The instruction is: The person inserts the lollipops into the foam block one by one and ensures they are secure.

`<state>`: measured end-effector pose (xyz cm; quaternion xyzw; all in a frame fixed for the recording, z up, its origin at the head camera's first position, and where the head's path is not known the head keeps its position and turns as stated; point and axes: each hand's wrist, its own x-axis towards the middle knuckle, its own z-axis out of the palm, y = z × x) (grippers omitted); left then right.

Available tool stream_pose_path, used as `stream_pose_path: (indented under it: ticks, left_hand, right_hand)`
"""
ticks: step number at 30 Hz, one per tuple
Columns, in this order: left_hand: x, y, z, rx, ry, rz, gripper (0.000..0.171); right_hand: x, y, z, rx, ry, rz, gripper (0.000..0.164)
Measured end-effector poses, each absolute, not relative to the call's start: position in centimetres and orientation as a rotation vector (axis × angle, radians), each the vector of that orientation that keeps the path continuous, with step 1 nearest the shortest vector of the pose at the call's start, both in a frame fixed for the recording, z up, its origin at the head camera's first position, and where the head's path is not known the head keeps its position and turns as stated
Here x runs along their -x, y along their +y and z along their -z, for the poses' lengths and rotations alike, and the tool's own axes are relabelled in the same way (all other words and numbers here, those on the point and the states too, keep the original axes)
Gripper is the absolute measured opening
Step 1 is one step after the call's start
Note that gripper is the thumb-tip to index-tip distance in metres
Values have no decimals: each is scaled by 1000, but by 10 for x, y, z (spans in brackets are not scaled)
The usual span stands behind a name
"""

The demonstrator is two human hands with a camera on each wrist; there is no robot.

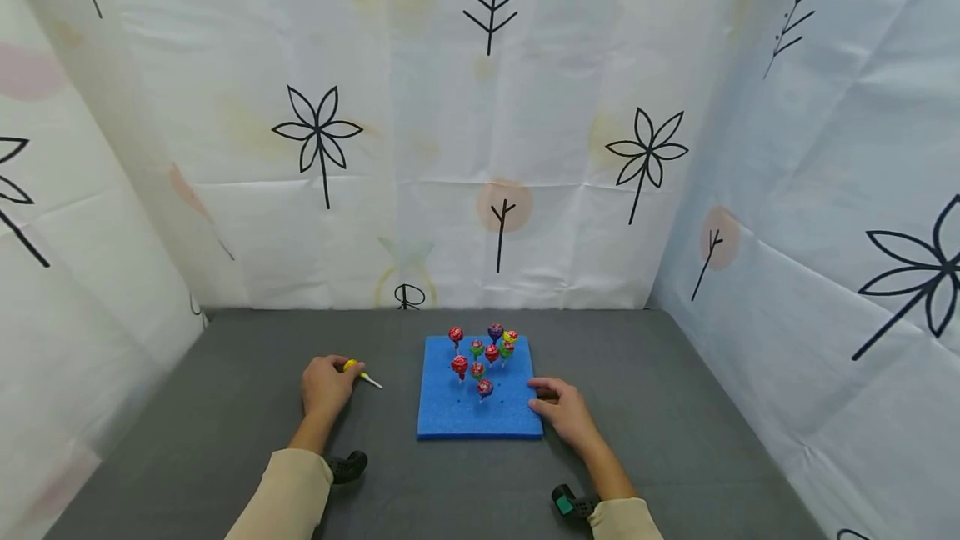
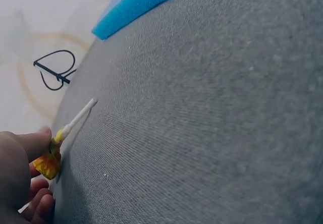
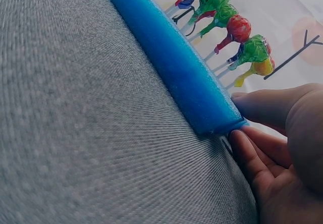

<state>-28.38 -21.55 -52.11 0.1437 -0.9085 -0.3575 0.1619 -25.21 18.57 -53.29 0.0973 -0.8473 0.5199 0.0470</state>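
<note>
Left of the board, my left hand [image 1: 327, 386] pinches a yellow-wrapped lollipop [image 1: 354, 367] by its candy end. In the left wrist view the thumb lies over the wrapper [image 2: 48, 163], and the white stick [image 2: 81, 114] points away from the hand, close over the table. A blue foam board [image 1: 442, 415] lies flat at the middle, with several red, green, purple and yellow lollipops [image 1: 459, 365] standing in its upper part. At its right edge, my right hand [image 1: 567, 415] grips the foam, thumb [image 3: 257, 105] at the top edge and fingers against the side.
A grey cloth-covered table [image 1: 675, 423] spreads around the board. White patterned curtains [image 1: 420, 107] rise behind it and at both sides. Each wrist wears a dark camera strap [image 1: 347, 467]. Small holes [image 1: 501, 401] show in the board's lower part.
</note>
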Motion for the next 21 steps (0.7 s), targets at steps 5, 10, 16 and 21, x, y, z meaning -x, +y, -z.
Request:
stream_pose_path:
  ticks: [5, 10, 16, 21]
  left_hand:
    - [281, -211, 521, -391, -2560, 1063, 37]
    - [277, -204, 519, -376, -2528, 1110, 36]
    - [272, -195, 514, -306, -2503, 1118, 34]
    - [271, -189, 512, -238, -2488, 1160, 33]
  right_hand:
    - [252, 186, 532, -299, -2573, -1587, 26]
    - [252, 186, 533, -304, -2573, -1580, 26]
    - [252, 187, 534, -307, -2581, -1569, 27]
    - [253, 187, 534, -315, -2576, -1579, 27]
